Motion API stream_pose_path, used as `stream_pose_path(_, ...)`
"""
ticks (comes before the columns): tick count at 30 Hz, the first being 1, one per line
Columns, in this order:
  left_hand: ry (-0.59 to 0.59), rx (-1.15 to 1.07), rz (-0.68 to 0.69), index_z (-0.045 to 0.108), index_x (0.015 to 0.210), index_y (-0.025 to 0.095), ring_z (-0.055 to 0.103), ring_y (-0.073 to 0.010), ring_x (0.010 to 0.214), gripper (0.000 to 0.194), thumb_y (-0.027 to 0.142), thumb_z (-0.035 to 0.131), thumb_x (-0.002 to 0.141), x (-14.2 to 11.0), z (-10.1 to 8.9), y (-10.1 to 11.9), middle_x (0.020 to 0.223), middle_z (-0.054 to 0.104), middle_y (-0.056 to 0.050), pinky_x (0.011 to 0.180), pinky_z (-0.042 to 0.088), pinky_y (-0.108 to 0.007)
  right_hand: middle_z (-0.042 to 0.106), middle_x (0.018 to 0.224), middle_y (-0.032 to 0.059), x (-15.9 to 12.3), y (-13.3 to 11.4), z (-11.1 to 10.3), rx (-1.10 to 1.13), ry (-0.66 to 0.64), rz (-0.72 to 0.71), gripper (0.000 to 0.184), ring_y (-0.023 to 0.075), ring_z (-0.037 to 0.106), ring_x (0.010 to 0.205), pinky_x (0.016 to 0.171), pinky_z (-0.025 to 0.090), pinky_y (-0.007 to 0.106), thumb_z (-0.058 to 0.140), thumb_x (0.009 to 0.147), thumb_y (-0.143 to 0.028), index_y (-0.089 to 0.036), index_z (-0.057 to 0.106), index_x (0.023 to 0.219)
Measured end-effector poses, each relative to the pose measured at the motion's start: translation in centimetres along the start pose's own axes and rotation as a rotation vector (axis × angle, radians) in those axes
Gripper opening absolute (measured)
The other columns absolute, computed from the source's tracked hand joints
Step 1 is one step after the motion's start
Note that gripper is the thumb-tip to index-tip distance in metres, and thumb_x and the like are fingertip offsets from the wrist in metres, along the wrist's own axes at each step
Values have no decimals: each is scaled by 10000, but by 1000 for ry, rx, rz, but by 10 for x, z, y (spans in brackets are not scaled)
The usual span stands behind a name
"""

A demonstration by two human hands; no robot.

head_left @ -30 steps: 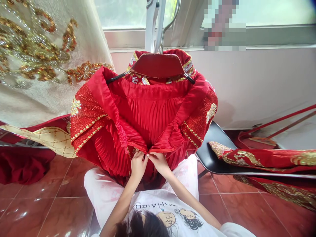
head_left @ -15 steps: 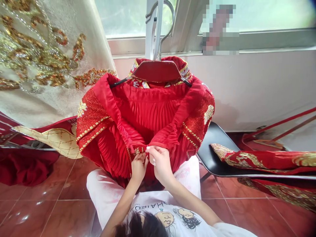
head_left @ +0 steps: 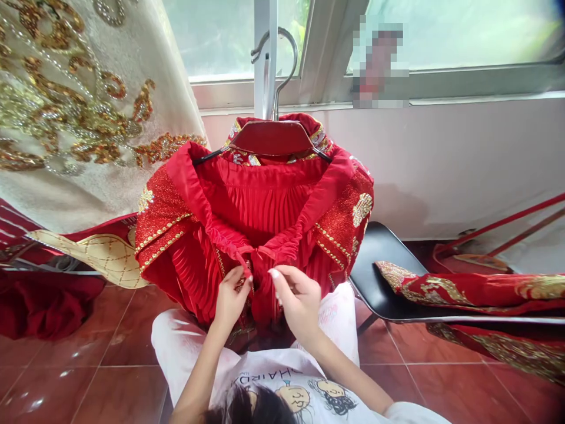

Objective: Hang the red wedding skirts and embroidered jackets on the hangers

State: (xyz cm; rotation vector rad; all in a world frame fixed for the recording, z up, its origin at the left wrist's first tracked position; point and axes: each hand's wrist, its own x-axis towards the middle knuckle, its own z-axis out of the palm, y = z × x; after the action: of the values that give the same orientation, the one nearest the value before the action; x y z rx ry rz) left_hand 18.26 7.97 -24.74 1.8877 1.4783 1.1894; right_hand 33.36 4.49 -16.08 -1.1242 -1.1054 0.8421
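Red cloth fills the space in front of both hands: the garment [head_left: 262, 203] hangs just beyond them, its gathered front opening dipping to a point between and slightly above the fingers. The left hand [head_left: 230, 298] pinches a thin red strip [head_left: 245, 267] at that opening. The right hand [head_left: 301, 299], just beside it, has its thumb and fingers curled close together; whether they grip anything I cannot tell.

Left to right, the garment shows a glittery shoulder with gold-dotted edges and a pale flower, a smooth ruffled band around narrow wavy pleats, then a matching shoulder. A hanger [head_left: 272, 139] with a flat red centre and a curved metal hook stands out beyond the hands.

Far left of the hands, cream fabric [head_left: 83, 197] carries curling gold and silver beadwork. To their right, red cloth [head_left: 489, 290] with gold embroidery lies across a smooth black chair [head_left: 382, 274].
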Motion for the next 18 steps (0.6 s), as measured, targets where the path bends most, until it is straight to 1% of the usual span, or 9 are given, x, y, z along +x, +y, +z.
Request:
stream_pose_path(2,150,-115,46,691,1046,167,685,-197,945,297,340,489,913,-4,-13,17,1057,716,-107,832,548,-319,572,579,-8,-2,7,-17,-110,245,-89,170,95,478,498,475,392,210,620,805,-321,-159,633,755)
stream_pose_path(3,210,-156,70,690,1033,162,687,-194,914,315,349,462,924,-4,-18,26,1018,723,-103,812,554,-320,565,579,-10,-1,11,-24,-146,300,-98,176,97,477,505,481,393,210,627,802,-331,-161,626,757)
stream_pose_path(4,250,-186,90,689,1021,155,689,-191,875,331,359,444,930,-4,-22,35,978,727,-99,780,558,-315,552,574,-13,1,14,-28,-173,290,-81,194,97,469,506,481,387,211,630,803,-349,-160,622,759)
stream_pose_path(6,285,-177,111,689,978,146,689,-188,817,331,381,463,919,2,-25,53,908,731,-90,731,556,-299,525,566,-19,7,22,-31,-211,116,-11,246,94,442,505,480,365,213,625,813,-396,-155,625,763)
stream_pose_path(8,312,-65,103,691,890,149,683,-183,767,283,386,537,882,12,-26,67,832,727,-71,725,540,-290,479,552,-28,11,26,-29,-231,-88,39,302,86,397,504,476,325,215,601,834,-430,-153,604,715)
stream_pose_path(11,334,88,104,662,753,163,650,-160,688,233,340,565,868,23,-23,81,725,697,-41,707,505,-272,385,522,-43,13,29,-24,-219,-193,33,386,74,328,495,467,263,218,532,879,-436,-161,507,609)
stream_pose_path(13,268,119,115,634,690,172,621,-144,653,267,313,527,891,22,-17,85,683,669,-32,687,482,-258,394,524,-39,11,29,-22,-191,-213,33,406,73,338,486,463,264,218,500,896,-435,-165,481,593)
stream_pose_path(15,115,113,105,605,642,178,599,-139,640,310,298,496,907,10,-6,85,664,650,-31,667,463,-249,467,553,-20,11,30,-24,-161,-238,46,401,81,402,497,473,308,214,487,904,-435,-159,513,614)
stream_pose_path(18,-134,48,16,587,627,177,572,-135,598,349,287,446,927,-17,16,81,646,638,-34,605,428,-241,556,592,12,13,30,-27,-197,-268,41,394,101,478,532,504,370,219,491,908,-422,-147,587,642)
